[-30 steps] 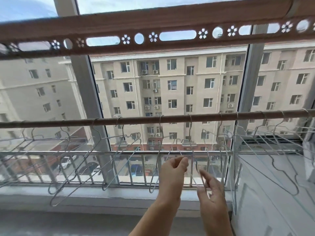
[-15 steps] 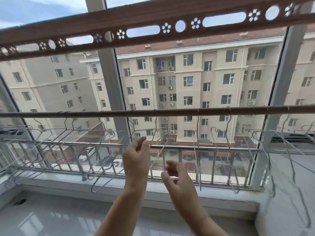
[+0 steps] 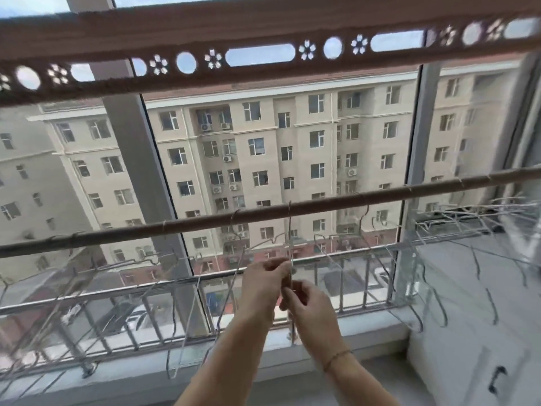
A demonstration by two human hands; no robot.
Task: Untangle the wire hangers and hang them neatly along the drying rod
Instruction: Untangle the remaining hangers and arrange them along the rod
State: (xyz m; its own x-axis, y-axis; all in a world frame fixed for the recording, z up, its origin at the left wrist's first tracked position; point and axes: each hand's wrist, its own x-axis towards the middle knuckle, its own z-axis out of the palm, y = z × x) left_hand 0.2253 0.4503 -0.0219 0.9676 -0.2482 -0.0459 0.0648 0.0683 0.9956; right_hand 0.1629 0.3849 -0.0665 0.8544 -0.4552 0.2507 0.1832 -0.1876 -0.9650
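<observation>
Hanger (image 3: 289, 230): pinched low by both hands' fingers (image 3: 275, 266)
Rod (image 3: 322, 205): hook kept seated, wire turned square
Neighbours: freed gently

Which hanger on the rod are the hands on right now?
The edge-on hanger at mid-rod: both the left hand and right hand pinch its wire; the others hang untouched on either side.

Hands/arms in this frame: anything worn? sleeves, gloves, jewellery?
No gloves and no sleeves in view: both forearms are bare up to the frame edge. The left hand shows nothing worn. The right hand has a thin cord-like bracelet around the wrist. No rings or watch can be made out, though the frame is slightly blurred.
</observation>
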